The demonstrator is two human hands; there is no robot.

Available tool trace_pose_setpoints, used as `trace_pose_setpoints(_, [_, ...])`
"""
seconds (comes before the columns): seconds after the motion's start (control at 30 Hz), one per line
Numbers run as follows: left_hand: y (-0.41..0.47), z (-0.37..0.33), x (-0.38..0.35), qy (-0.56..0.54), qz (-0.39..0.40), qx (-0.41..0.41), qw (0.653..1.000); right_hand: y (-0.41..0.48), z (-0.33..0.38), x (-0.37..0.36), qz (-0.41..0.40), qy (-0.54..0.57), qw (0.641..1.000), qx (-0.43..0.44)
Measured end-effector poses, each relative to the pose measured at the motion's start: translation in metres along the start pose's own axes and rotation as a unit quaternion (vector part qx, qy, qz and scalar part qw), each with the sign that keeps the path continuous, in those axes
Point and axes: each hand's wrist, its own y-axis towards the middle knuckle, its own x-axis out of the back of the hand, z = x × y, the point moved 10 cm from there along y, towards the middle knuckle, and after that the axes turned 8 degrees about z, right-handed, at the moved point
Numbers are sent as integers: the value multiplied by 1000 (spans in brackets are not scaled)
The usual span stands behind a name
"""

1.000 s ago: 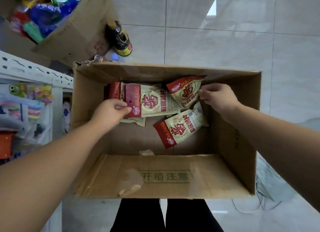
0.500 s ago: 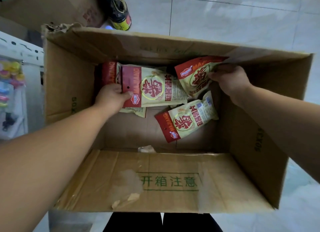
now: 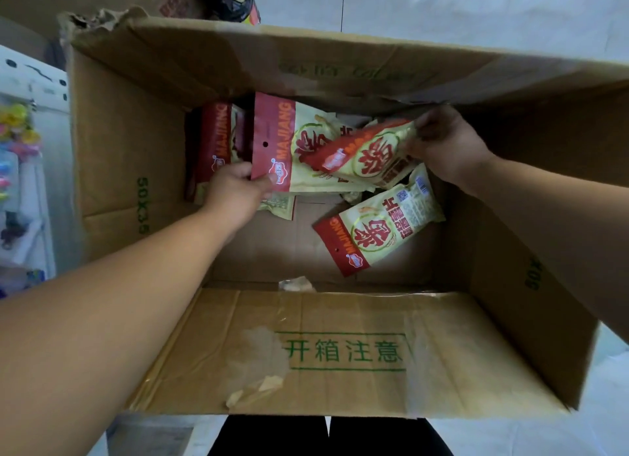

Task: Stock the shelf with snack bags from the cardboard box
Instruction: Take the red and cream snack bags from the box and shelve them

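An open brown cardboard box stands on a pale tiled floor, its near flap folded out toward the person and printed with green characters. The left grip reaches down into the box and pinches, thumb against curled fingers, the lower corner of the red header band of a large red-and-cream snack bag. This bag's long axis runs left to right, header at the left beside the grip, cream body stretching away to the right. The right grip pinches the cream end of a second red-and-cream snack bag, which slants across the first with its red header pointing down-left, away from the grip. A third matching bag lies flat on the box floor just below the right grip, apart from it, on a diagonal with its header toward the near left. A fourth bag stands on end in the far left corner, behind the left grip. A white metal shelf is at the left.
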Motion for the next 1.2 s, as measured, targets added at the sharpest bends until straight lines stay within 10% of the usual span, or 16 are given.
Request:
trace_pose_setpoints(0.37, [-14,-20,-14,2,-14,-52,999,-34,6,-19,76,-198,976,46])
trace_pose_setpoints(0.67, [-77,-64,23,131,-63,-85,986,-102,30,8,68,-146,984,78])
trace_pose_setpoints(1.2, [-358,-276,165,317,-115,-153,929,-304,275,61,68,-27,968,241])
